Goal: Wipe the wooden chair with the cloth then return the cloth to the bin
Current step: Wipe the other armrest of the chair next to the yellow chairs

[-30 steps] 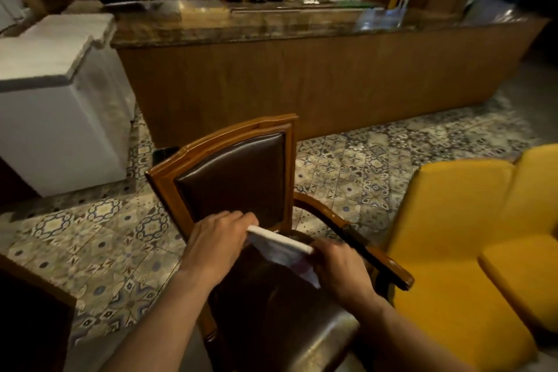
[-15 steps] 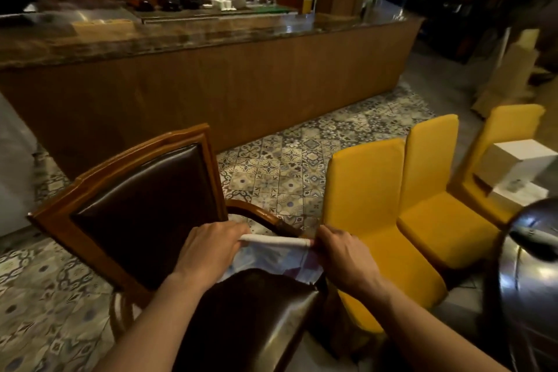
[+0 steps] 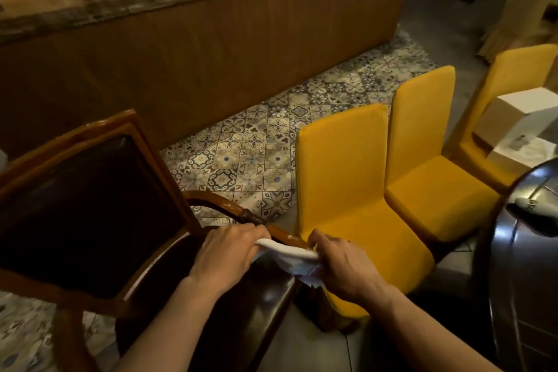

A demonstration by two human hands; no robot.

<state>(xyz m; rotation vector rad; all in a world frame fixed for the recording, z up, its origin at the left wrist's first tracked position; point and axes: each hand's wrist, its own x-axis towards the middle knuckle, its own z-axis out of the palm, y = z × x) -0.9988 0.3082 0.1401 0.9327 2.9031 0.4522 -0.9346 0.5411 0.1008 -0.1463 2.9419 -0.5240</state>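
The wooden chair (image 3: 99,130) with a dark leather back and seat fills the lower left; its curved right armrest (image 3: 220,205) runs toward my hands. A white cloth (image 3: 290,254) is stretched between both hands just above the armrest's front end, its loose part hanging down. My left hand (image 3: 226,254) grips the cloth's left end and my right hand (image 3: 347,266) grips its right end. A dark shiny rounded bin (image 3: 525,266) stands at the right edge, partly cut off by the frame.
Three yellow chairs (image 3: 341,184) stand in a row right of the wooden chair; the farthest carries white boxes (image 3: 519,118). A long wooden counter (image 3: 211,48) crosses the back. Patterned floor tiles (image 3: 250,154) lie between counter and chairs.
The view has swung right and down: the counter's left end and white chest left the frame, and the bin came in. Both hands kept the cloth and moved over the right armrest.
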